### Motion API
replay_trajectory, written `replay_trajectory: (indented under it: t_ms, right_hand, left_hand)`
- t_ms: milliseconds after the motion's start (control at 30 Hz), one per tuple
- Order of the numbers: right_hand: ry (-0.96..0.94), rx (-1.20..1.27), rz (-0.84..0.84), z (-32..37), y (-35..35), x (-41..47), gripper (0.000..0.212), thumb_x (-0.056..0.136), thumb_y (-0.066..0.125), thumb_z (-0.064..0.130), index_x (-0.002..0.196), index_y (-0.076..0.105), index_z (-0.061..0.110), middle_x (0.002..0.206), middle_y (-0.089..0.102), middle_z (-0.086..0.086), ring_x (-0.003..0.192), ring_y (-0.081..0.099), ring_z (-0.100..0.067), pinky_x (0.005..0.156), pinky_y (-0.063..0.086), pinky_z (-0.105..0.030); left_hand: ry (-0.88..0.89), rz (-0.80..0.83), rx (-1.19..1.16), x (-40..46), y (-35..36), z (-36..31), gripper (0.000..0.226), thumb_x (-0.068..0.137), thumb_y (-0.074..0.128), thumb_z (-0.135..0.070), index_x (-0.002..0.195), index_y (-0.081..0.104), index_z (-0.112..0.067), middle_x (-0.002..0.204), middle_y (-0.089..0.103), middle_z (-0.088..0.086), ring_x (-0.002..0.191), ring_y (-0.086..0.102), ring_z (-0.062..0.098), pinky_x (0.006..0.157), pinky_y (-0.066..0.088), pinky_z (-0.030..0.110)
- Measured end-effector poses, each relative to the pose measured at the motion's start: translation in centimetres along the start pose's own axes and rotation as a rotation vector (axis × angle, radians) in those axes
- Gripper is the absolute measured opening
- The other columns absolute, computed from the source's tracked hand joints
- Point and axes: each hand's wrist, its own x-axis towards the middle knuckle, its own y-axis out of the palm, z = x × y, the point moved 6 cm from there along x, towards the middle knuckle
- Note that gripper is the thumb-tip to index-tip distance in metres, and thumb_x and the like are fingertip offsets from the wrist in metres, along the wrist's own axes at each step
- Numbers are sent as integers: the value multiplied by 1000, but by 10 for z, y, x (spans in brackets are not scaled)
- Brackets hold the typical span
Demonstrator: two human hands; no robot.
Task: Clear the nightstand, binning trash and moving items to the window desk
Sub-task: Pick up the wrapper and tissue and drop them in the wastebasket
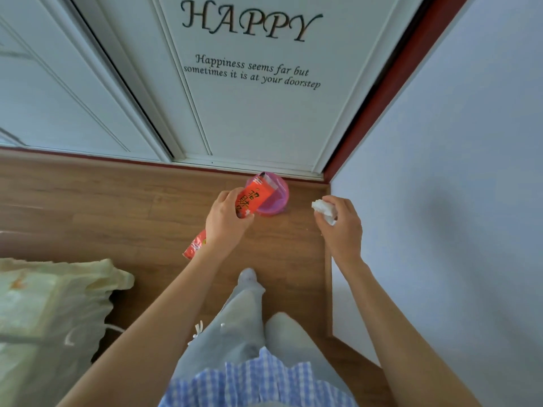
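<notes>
My left hand (226, 220) grips a long red wrapper (252, 199) printed with dark characters. Its upper end reaches over a small pink bin (279, 190) on the wooden floor in the corner by the door. The wrapper's lower end sticks out below my wrist. My right hand (342, 223) holds a crumpled white tissue (321, 208) to the right of the bin, near the wall. The nightstand and the window desk are out of view.
A white door (264, 118) with "HAPPY" lettering stands straight ahead, with a pale blue wall (440, 171) on the right. A bed with a pale green cover (53, 304) fills the lower left. My legs and one foot (248, 276) stand on the wooden floor (117, 201).
</notes>
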Motion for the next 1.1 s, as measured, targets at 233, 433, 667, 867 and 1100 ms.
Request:
replay_trajectory:
  t_ms: [233, 433, 667, 867, 1100]
  right_hand:
    - [41, 30, 21, -17, 43, 90, 30, 83, 71, 21, 111, 61, 21, 109, 61, 4, 95, 56, -7, 78, 49, -22]
    - [24, 17, 103, -52, 89, 165, 30, 81, 72, 19, 109, 63, 19, 106, 63, 3, 95, 60, -13, 79, 50, -24]
    - [48, -13, 222, -112, 166, 226, 30, 81, 70, 19, 110, 62, 23, 107, 60, 8, 95, 58, -9, 76, 43, -16]
    - [54, -48, 272, -177, 238, 235, 29, 81, 72, 17, 109, 64, 16, 105, 63, 0, 92, 59, -12, 73, 48, -19]
    - [113, -101, 308, -255, 302, 221, 31, 82, 72, 19, 112, 63, 16, 109, 62, 2, 94, 55, -6, 76, 46, -14]
  left_hand:
    - [-45, 45, 28, 93, 26, 2, 59, 75, 72, -23, 130, 51, -19, 116, 57, 2, 100, 56, 21, 73, 43, 29]
    - [-149, 55, 34, 164, 70, 24, 58, 75, 73, -22, 128, 51, -18, 115, 58, 4, 97, 58, 22, 73, 47, 32]
    - [-268, 85, 60, 221, 149, 86, 59, 72, 76, -29, 126, 54, -21, 114, 58, 2, 98, 57, 22, 71, 40, 29]
    - [-340, 155, 94, 260, 230, 154, 56, 75, 72, -36, 125, 52, -24, 109, 57, -1, 93, 58, 19, 68, 44, 29]
    - [-400, 257, 143, 289, 329, 238, 52, 76, 71, -31, 124, 51, -21, 108, 56, 2, 96, 56, 23, 69, 43, 32]
